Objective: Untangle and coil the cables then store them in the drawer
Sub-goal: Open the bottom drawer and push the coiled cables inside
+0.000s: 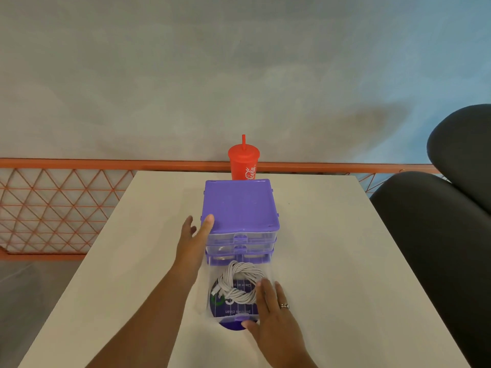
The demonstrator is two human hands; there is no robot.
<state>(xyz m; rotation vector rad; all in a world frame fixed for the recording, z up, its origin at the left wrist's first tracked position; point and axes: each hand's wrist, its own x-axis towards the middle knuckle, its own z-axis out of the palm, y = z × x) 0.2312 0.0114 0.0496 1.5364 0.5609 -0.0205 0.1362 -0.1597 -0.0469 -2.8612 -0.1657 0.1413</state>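
Cable (240, 284): white, coiled, lying in the pulled-out bottom drawer (208, 296) of the purple drawer unit (239, 205).
Right hand (273, 312): fingers (265, 288) straight on the drawer's right rim, just beside the coil.
Left hand (192, 240): relaxed, thumb on the unit's top corner.
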